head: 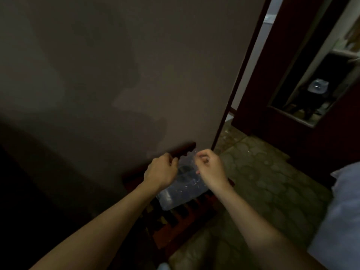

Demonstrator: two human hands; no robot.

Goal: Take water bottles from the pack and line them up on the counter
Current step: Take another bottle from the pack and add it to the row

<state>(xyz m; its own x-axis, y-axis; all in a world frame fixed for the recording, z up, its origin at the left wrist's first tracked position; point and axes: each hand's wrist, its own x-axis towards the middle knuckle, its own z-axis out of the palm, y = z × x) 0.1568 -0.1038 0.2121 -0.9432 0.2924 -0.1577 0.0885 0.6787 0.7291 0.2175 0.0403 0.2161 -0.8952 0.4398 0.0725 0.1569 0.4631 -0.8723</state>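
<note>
Dim, blurred view down past two bare forearms to a plastic-wrapped pack of water bottles, taken here as the landmark. Lying low against the foot of a plain grey wall, on top of a dark reddish slatted crate standing on the floor. Clear wrap catching small glints of light, bottles inside too blurred to count.

Left hand over the pack's upper left corner, fingers curled inward, knuckles toward the wall; grip seemingly closed on the wrap's edge, though the pinched plastic itself hard to make out in the gloom. Right hand over the pack's upper right corner, thumb and forefinger pinched together on a raised wisp of clear wrap, the other fingers curled under. Both hands near each other, apart by a narrow gap above the pack's top end.

Right of the pack, a mottled green stone-patterned floor. Farther right and beyond, a dark brown door frame edge running up from beside the pack, then a dark wooden panel holding a mirror with a pale bluish reflection inside. At the far right edge, well apart from the pack, a light blue cloth
</note>
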